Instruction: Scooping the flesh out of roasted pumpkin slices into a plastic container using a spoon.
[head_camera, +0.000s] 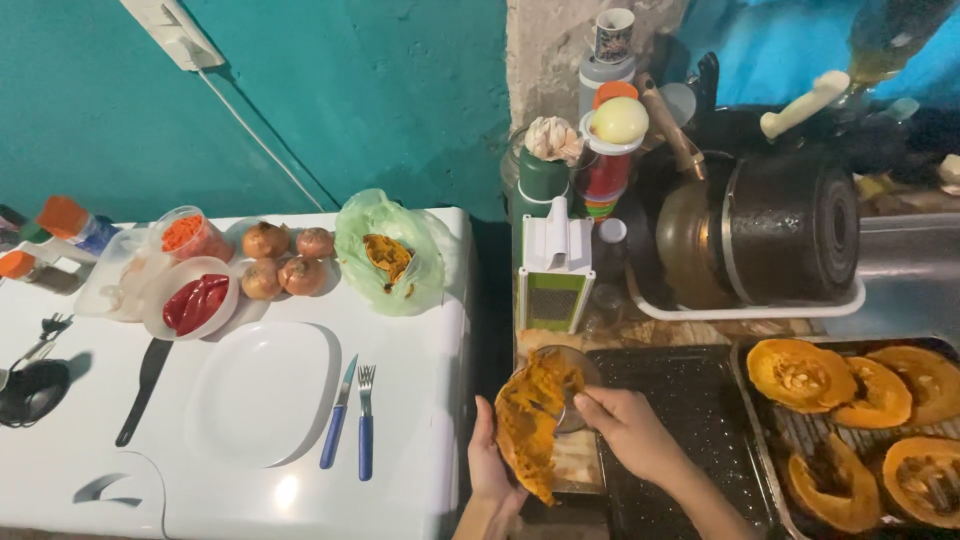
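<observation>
Kitchen counter, pumpkin piece (528, 425) in hands

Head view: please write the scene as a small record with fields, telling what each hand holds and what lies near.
left hand: holds a piece of roasted squash from below
right hand: holds a spoon against the squash flesh
right of hands: tray with more roasted squash halves
behind hands: green and white grater
white table: white plate, blue knife, blue fork, onions
</observation>
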